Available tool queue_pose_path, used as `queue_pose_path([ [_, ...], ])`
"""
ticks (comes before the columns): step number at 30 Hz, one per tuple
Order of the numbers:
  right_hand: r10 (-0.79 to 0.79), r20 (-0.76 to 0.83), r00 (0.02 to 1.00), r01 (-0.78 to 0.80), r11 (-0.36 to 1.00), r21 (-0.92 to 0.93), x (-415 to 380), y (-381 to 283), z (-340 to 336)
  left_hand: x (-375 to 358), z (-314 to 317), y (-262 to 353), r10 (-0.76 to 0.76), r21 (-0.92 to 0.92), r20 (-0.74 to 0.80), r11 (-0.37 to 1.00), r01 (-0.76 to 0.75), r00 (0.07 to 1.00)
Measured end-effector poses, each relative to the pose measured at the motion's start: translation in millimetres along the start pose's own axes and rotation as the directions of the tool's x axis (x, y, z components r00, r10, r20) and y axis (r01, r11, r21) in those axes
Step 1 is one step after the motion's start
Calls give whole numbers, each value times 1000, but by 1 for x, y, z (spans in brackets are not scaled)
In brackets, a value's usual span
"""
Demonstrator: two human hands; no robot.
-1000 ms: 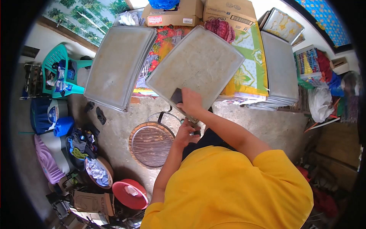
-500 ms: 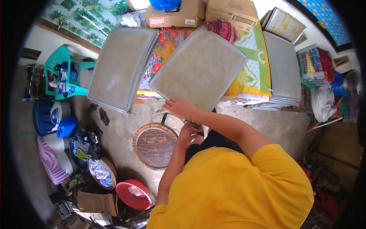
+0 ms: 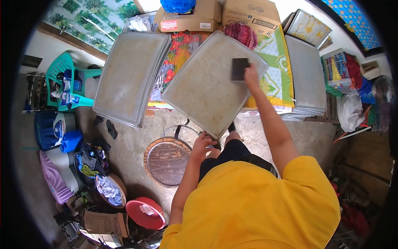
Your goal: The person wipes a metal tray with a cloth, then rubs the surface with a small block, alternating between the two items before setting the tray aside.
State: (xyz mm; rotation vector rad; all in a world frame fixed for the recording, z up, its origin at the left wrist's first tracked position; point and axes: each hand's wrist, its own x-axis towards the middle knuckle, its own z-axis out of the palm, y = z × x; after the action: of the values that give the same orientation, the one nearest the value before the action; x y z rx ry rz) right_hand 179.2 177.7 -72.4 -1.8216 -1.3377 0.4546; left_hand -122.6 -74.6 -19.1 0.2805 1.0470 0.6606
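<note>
A grey metal baking tray (image 3: 203, 79) lies turned at an angle on the cloth-covered table, its near corner sticking out over the edge towards my body. My right hand (image 3: 251, 76) reaches over the tray's right part and is closed on a dark square scraper (image 3: 239, 69), which lies flat over the surface. Down at the near corner, my left hand (image 3: 202, 146) has its fingers curled at the tray's edge. Faint marks and stains show on the metal.
Stacks of similar trays stand left (image 3: 128, 76) and right (image 3: 306, 74). Cardboard boxes (image 3: 251, 14) and a maroon cloth (image 3: 240, 35) sit behind. Below are a round wooden stool (image 3: 168, 162), a red basin (image 3: 145, 212) and a green chair (image 3: 62, 79).
My right hand has swung from the tray's near left edge up to its right side, where the dark scraper now shows. My left hand has stayed by the near corner.
</note>
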Motion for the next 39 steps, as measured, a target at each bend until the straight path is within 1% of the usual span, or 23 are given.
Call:
queue_pose_path([
  [1, 178, 6, 984, -178, 984, -29, 19, -7, -28, -1, 0, 2, -3, 6, -7, 1000, 3, 1000],
  [2, 206, -85, 975, -214, 972, -100, 28, -18, -49, 0, 0, 3, -3, 8, -12, 1000, 3, 1000],
  [3, 337, -41, 940, -338, 915, -219, 45, -7, -62, 0, -1, 4, -3, 10, -16, 1000, 3, 1000],
  [6, 318, -48, 947, -304, 834, -460, 59, -23, -89, 5, -2, 7, -5, 60, -28, 998, 7, 1000],
  [7, 310, -13, 951, -269, 803, -531, 65, -22, -93, 7, -1, 8, -5, 81, -34, 997, 7, 999],
  [10, 251, 16, 968, -177, 727, -664, 69, -20, -93, 14, -3, 8, -14, 109, -38, 994, 18, 999],
  [11, 299, 48, 953, -202, 745, -635, 70, -17, -89, 17, -4, 6, -7, 111, -55, 994, 13, 998],
  [13, 264, 216, 940, -80, 785, -614, 51, -32, -78, 17, -2, 7, -8, 105, -62, 994, 15, 998],
  [14, 183, 281, 942, 24, 799, -601, 33, -36, -66, 20, 1, 8, -4, 99, -59, 995, 10, 998],
  [15, 81, 385, 919, 168, 805, -570, 14, -40, -55, 22, 3, 9, -9, 94, -69, 995, 16, 998],
  [16, 65, 433, 899, 220, 787, -576, -4, -59, -57, 24, 3, 9, -12, 88, -83, 996, 19, 996],
  [18, 91, 368, 926, 156, 793, -589, 6, -45, -60, 22, 4, 8, -19, 85, -103, 996, 28, 994],
  [20, 216, 171, 961, -40, 725, -688, 45, -37, -79, 20, 8, 13, -21, 98, -108, 995, 32, 994],
  [21, 211, 95, 973, -102, 761, -641, 49, -36, -88, 20, 7, 12, -11, 96, -112, 995, 22, 994],
  [24, 202, 249, 947, -38, 841, -540, 17, -47, -60, 22, 8, 8, 8, 79, -119, 997, 1, 993],
  [26, 113, 416, 902, 146, 828, -541, -46, -93, -36, 25, 10, 4, 13, 48, -133, 999, -7, 991],
  [28, -24, 611, 791, 338, 849, -406, -94, -116, -22, 24, 18, 9, 25, 38, -153, 999, -19, 988],
  [31, 6, 536, 844, 255, 876, -410, -68, -88, -31, 21, 17, 11, 33, 25, -134, 999, -30, 990],
  [32, 21, 382, 924, 198, 829, -523, -43, -76, -45, 20, 15, 11, 36, 8, -118, 999, -35, 992],
  [33, 107, 298, 948, 85, 820, -566, -5, -52, -58, 19, 13, 9, 37, -12, -104, 999, -39, 994],
  [34, 144, 179, 973, -3, 788, -616, 26, -34, -75, 17, 12, 6, 52, -25, -112, 998, -55, 992],
  [36, 235, 135, 962, -98, 768, -633, 70, -12, -107, 17, 12, 5, 95, -51, -124, 993, -102, 988],
  [39, 261, 243, 934, -76, 811, -580, 57, -8, -100, 17, 14, 5, 91, -33, -149, 995, -96, 985],
])
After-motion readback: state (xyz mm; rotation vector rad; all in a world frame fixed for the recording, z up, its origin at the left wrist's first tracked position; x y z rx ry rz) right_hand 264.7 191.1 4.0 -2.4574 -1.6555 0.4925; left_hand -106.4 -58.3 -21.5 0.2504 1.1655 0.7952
